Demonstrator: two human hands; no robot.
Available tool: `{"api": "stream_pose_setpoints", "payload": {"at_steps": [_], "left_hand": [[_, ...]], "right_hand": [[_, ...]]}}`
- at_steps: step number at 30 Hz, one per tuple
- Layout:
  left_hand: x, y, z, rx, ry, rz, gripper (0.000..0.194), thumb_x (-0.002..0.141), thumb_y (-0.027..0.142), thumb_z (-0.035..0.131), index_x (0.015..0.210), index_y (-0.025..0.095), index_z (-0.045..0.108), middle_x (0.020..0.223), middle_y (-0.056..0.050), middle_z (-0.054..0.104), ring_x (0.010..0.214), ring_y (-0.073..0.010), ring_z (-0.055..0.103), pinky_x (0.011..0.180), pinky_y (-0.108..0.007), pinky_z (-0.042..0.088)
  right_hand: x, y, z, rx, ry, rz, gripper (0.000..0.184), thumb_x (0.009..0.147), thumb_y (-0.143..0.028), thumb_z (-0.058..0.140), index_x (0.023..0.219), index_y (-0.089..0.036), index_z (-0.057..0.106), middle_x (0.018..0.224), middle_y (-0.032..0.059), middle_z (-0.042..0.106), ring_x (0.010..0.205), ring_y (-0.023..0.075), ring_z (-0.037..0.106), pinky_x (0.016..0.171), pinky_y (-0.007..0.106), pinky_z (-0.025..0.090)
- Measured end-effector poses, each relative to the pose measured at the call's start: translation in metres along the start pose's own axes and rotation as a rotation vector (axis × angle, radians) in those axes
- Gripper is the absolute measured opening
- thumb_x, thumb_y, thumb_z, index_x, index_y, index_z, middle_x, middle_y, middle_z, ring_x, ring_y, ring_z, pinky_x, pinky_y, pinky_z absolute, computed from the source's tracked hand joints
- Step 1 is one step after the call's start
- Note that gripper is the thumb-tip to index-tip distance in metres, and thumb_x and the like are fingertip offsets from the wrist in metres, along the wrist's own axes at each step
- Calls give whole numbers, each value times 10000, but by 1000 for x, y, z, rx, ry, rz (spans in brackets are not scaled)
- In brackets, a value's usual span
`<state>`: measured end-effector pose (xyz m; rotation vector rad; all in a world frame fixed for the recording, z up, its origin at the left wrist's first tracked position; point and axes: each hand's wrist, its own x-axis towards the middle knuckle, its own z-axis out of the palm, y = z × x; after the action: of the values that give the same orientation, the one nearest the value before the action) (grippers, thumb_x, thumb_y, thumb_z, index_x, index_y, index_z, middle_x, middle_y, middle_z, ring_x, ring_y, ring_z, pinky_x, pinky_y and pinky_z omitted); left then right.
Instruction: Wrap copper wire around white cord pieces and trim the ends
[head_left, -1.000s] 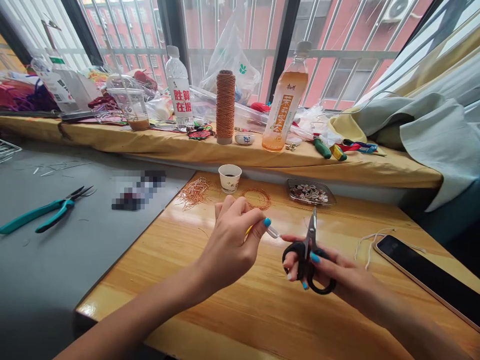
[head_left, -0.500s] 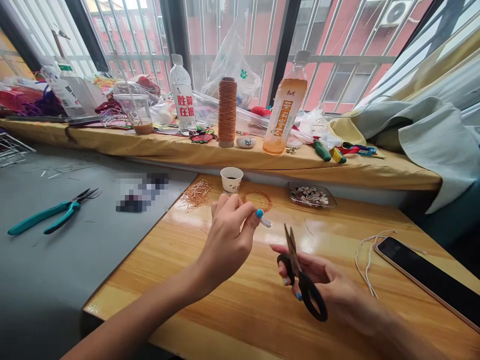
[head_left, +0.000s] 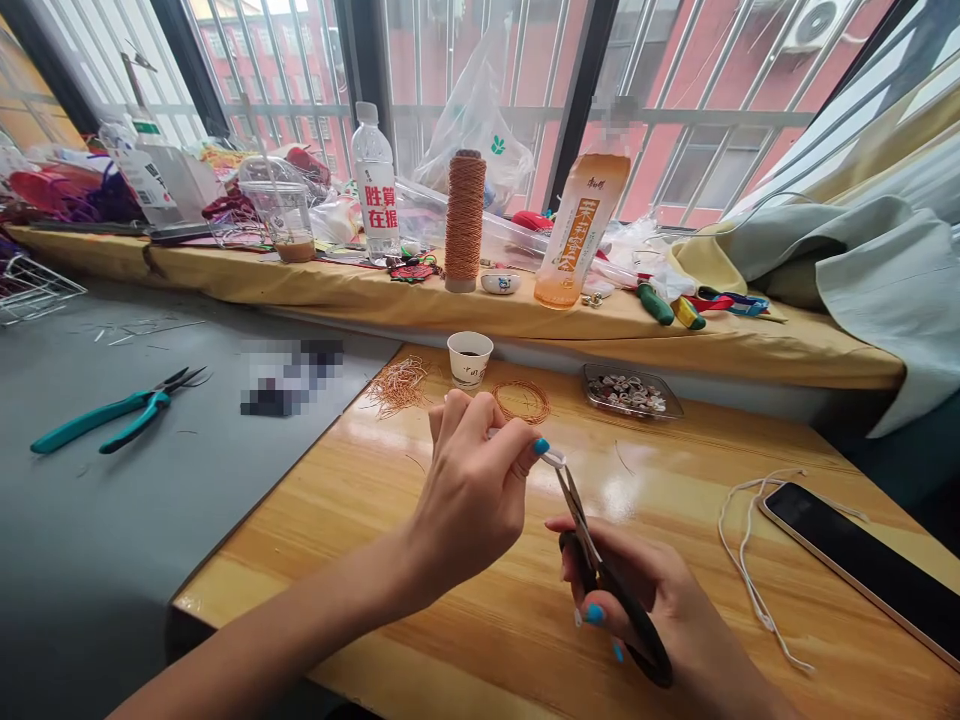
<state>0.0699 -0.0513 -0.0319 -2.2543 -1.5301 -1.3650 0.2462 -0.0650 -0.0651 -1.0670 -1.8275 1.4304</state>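
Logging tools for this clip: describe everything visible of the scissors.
The scissors have slim metal-looking blades and black plastic-looking handles. The right hand grips them by the handles above the table, partly hiding them. The blades stand slightly apart, slanting forward and leftward. Their tips are at the white piece in the left hand; contact can't be confirmed.

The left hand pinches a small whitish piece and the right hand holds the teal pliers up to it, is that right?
Not quite: the right hand holds black-handled scissors up to the whitish piece; the teal pliers lie on the grey surface, as the head view shows. The rest stands.
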Motion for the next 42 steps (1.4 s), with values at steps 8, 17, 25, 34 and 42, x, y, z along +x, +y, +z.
{"api": "stream_pose_setpoints", "payload": {"at_steps": [8,17,25,34,42], "left_hand": [[-3,2,3,-21,-24,14,168,798,137,412,680,153,530,671,-24,410,708,-150,349,643,-308,276],[-4,3,4,-29,-55,19,185,808,151,395,686,159,534,681,-29,422,710,-151,351,650,-306,277],[-4,4,4,-41,-60,26,197,810,154,387,677,164,532,680,-30,428,714,-154,357,657,-308,277],[-3,2,6,-66,-66,4,183,792,117,399,680,160,537,677,-26,429,710,-151,359,662,-307,285],[-2,2,6,-58,-31,-23,197,813,160,390,693,167,546,669,-25,440,714,-154,369,660,-311,291]], "right_hand": [[3,2,0,-3,51,-98,491,678,-513,552,1053,-196,558,681,18,518,542,107,470,479,229,420],[3,-3,0,-28,58,-77,442,676,-511,554,965,-177,574,647,13,509,525,106,461,479,227,426],[6,-10,1,-137,111,-69,303,670,-452,584,796,-177,564,582,-14,478,474,86,425,446,201,384],[5,-11,4,-9,123,23,315,651,-479,579,704,-174,523,452,-56,402,326,51,363,335,181,330],[4,-11,2,-105,155,0,332,686,-459,548,833,-162,572,554,-21,468,441,78,432,425,203,409]]}}
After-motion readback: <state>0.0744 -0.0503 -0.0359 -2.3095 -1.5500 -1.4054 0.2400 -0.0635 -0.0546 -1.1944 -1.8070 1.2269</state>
